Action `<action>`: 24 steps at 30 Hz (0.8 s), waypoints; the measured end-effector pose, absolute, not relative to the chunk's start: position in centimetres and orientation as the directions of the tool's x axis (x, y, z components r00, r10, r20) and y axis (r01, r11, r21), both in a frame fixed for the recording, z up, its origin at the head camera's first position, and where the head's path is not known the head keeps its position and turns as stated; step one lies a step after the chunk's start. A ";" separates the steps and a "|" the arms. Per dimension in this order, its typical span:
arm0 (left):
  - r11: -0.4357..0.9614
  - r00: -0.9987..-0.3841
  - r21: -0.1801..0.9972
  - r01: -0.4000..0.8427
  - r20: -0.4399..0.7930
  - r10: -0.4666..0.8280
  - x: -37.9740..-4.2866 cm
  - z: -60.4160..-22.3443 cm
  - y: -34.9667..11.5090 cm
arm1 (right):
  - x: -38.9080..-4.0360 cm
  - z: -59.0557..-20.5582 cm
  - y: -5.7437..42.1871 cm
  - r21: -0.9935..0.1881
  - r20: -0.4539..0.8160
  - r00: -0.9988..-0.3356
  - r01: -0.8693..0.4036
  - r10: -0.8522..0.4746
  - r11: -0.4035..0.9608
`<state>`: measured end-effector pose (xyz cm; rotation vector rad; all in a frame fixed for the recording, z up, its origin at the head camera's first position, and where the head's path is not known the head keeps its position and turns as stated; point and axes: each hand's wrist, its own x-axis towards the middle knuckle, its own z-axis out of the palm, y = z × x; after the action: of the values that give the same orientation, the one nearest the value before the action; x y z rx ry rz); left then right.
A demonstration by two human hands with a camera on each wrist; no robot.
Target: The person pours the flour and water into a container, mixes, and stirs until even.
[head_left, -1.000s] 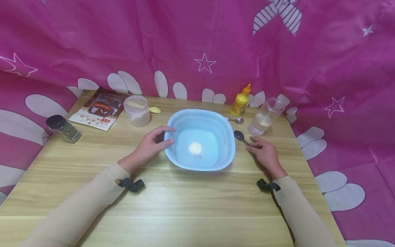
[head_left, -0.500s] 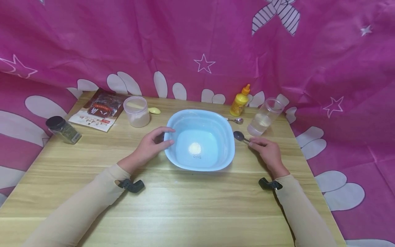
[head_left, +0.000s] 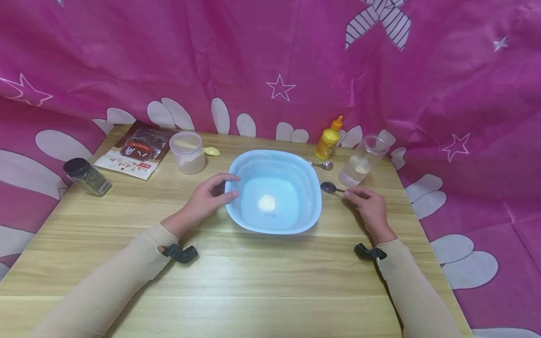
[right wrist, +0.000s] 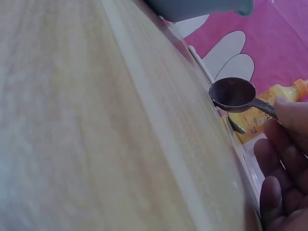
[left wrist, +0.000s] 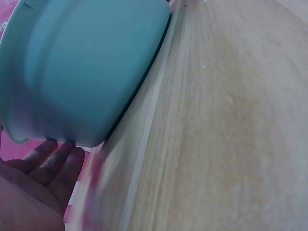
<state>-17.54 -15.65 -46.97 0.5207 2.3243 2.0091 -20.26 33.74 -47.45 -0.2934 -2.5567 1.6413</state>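
A light blue basin stands mid-table, with a pale round patch on its bottom; whether that is powder or a reflection I cannot tell. My left hand holds the basin's left side, thumb and forefinger over the rim. The left wrist view shows its other fingers against the outer wall. To the right of the basin, my right hand pinches the handle of a dark measuring spoon between thumb and forefinger. The spoon's bowl faces up, close to the basin but apart from it.
Behind stand a yellow squeeze bottle, a metal spoon and a clear cup of liquid. At left are a jar of white powder, a yellow spoon, a food packet and a black-lidded spice jar.
My right hand has shifted slightly right, and the dark spoon's handle has swung from slanting toward me to nearly sideways. The left hand and the basin stay in place.
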 end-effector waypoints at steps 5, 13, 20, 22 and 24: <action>0.119 -0.944 0.965 0.234 0.197 0.264 -17.6 -47.0 -15.7 | -20.5 -47.6 33.5 -0.980 -0.050 -0.972 0.093 0.230 0.176; 0.126 -0.942 0.964 0.236 0.195 0.272 -17.7 -47.2 -15.7 | -20.8 -47.9 33.4 -0.994 -0.051 -0.963 0.022 0.266 -0.108; 0.123 -0.940 0.961 0.247 0.206 0.273 -17.5 -47.0 -15.7 | -20.9 -47.7 33.4 -0.990 -0.021 -0.947 -0.026 0.321 -0.141; 0.123 -0.940 0.961 0.247 0.206 0.273 -17.5 -47.0 -15.7 | -21.0 -47.6 33.4 -0.985 -0.014 -0.943 -0.045 0.332 -0.169; 0.124 -0.940 0.961 0.247 0.206 0.272 -17.5 -47.0 -15.7 | -21.0 -47.6 33.4 -0.977 -0.007 -0.941 -0.066 0.338 -0.204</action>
<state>-17.55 -15.69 -47.01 0.5399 2.3405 1.9941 -21.05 33.36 -47.61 -0.3197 -1.7909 2.2296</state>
